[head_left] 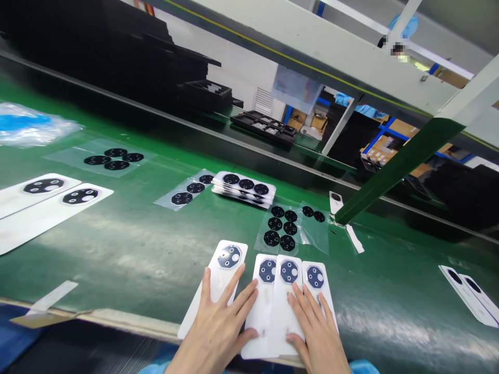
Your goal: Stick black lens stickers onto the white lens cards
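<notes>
Nearest the camera, at six o'clock: left hand point(216, 317) and right hand point(317, 332), apart from each other, palms down, fingers spread, clamped on nothing. Beneath both, four white panels point(267, 311), one alone at the left and three side by side, each with a dark piece point(289, 271) at the far end. By appearance, done on all four; probably left over, loose black pieces point(275, 224) on clear film point(260, 248) at twelve o'clock from the hands, with more on clear sheets at one point(317, 236), at eleven point(162, 201) and between ten and eleven point(70, 156). Just short of twelve, a stack of panels point(244, 193) with dark pieces on top. Farther out on the green bench point(148, 234), two similar panels at ten point(42, 210), two more at three point(473, 298). Total progress impossible to tell. No legible brand, label or writing; only faint panel marks, too small to read.
</notes>
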A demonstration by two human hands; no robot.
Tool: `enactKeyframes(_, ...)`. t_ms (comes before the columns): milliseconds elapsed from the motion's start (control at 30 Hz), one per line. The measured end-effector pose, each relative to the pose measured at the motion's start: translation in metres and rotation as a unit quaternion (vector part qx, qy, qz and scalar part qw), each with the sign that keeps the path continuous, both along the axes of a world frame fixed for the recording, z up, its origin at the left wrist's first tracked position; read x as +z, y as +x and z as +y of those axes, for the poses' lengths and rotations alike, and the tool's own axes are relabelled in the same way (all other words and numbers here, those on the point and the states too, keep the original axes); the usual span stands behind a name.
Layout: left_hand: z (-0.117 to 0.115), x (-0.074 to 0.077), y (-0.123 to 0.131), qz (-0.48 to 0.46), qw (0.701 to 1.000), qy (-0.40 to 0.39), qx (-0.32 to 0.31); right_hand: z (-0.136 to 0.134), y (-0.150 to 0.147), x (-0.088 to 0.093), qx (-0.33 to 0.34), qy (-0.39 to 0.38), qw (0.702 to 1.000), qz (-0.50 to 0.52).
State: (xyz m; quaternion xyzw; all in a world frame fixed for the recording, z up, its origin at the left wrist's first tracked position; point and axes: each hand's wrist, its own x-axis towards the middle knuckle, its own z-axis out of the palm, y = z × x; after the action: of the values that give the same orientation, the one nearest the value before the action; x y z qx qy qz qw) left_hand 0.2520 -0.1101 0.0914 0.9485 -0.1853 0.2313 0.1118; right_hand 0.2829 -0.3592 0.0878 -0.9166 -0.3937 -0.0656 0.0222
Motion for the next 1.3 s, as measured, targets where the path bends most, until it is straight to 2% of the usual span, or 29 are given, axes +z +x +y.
enactKeyframes(100,0.008,0.002,0.001,0.017,1.000,0.013,-0.014,-0.004,0.000,-0.002,-0.004,-0.006,1.000,-0.012)
enactKeyframes(300,0.036,-0.012,0.001,0.051,0.998,0.023,-0.024,-0.004,-0.001,-0.006,-0.009,0.007,1.000,-0.003)
enactKeyframes(433,0.047,-0.008,0.001,0.077,0.996,0.032,-0.015,0.008,-0.008,-0.008,-0.051,0.028,0.998,-0.011)
enactKeyframes(533,0.048,-0.003,0.000,0.081,0.996,0.042,-0.016,0.019,-0.013,-0.008,-0.070,0.036,0.997,-0.004)
enactKeyframes(633,0.044,-0.006,-0.002,0.071,0.997,0.039,0.010,0.020,-0.015,-0.007,-0.066,0.050,0.997,-0.001)
enactKeyframes(733,0.045,-0.012,-0.003,0.030,0.998,0.052,0.004,0.006,-0.017,-0.008,-0.062,0.076,0.995,-0.013)
enactKeyframes(833,0.050,-0.017,-0.002,-0.009,0.996,0.080,-0.029,-0.016,-0.019,-0.013,-0.101,0.097,0.990,-0.022)
enactKeyframes(967,0.055,-0.020,0.000,-0.014,0.997,0.063,-0.032,-0.032,-0.027,-0.021,-0.149,0.100,0.983,-0.032)
enactKeyframes(1100,0.051,-0.019,-0.001,-0.012,0.997,0.060,-0.039,-0.024,-0.034,-0.024,-0.163,0.100,0.980,-0.052)
enactKeyframes(1300,0.044,-0.013,-0.006,0.025,0.999,0.028,-0.002,-0.015,-0.033,-0.024,-0.168,0.116,0.975,-0.090)
